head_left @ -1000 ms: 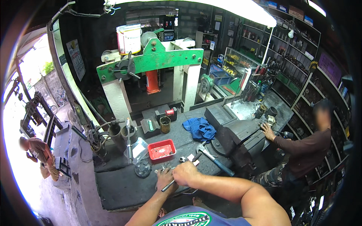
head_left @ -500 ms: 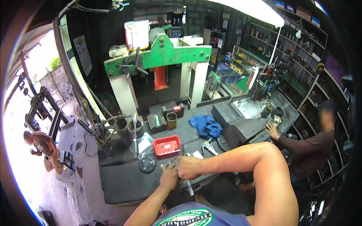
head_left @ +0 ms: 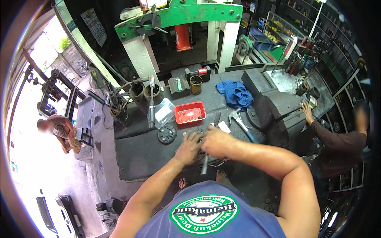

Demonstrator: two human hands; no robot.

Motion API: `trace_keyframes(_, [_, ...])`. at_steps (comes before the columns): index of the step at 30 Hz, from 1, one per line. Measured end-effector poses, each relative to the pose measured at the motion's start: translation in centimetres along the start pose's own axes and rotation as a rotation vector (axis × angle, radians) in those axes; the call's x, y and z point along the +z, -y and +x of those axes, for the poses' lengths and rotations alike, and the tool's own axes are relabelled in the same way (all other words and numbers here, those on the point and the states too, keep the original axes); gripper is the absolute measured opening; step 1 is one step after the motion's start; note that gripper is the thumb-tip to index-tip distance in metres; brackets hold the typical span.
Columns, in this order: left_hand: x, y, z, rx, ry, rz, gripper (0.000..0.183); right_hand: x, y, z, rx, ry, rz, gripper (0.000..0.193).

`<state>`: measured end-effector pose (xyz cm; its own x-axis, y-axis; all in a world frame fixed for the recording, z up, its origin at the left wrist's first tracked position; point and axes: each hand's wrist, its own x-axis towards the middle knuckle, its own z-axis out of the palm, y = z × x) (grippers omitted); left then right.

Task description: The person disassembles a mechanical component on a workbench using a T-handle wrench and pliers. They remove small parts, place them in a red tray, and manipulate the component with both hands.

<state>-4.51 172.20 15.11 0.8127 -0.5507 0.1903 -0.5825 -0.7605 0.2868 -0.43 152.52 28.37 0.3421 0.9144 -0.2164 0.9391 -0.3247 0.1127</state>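
My left hand (head_left: 189,148) is closed over the near edge of the dark workbench (head_left: 135,162), its fingers curled round something small that they mostly hide. Pressed up beside it, my right hand (head_left: 217,142) is a fist wrapped round a slim metal bar-like tool (head_left: 204,165), whose shiny end sticks out below the fist toward me. Just beyond the hands is a red plastic tray (head_left: 184,121) with small loose parts in it. A black round cover with holes (head_left: 167,135) lies left of my left hand. Right of my fist rests a hammer (head_left: 247,130).
Farther back are a blue cloth (head_left: 235,94), a rusty can (head_left: 196,85) and a clear plastic bag (head_left: 163,112). A green-and-white press frame (head_left: 198,16) stands behind the bench. A co-worker in a dark sleeve (head_left: 331,133) leans on the bench at right; another person (head_left: 63,131) is at far left.
The view has tipped downward, so the bench sits higher in the picture. My hands stay together, the right still gripping the bar-like tool. The person at far left has bent forward.
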Motion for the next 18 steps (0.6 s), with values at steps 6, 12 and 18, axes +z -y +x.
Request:
trace_keyframes(6, [-2.0, -2.9, -1.5, -0.477, -0.064, -0.093, 0.115, 1.6, -5.3, -5.5, 0.096, -0.177, 0.044, 0.018])
trace_keyframes(12, [-2.8, -0.4, -1.3, -0.283, 0.119, -0.195, 0.107, 3.4, -6.0, -4.8, 0.053, -0.193, 0.064, 0.02])
trace_keyframes(18, [-3.1, -0.2, -0.9, -0.253, 0.168, -0.199, 0.11, 2.6, -4.9, -3.2, -0.013, -0.177, 0.002, 0.016])
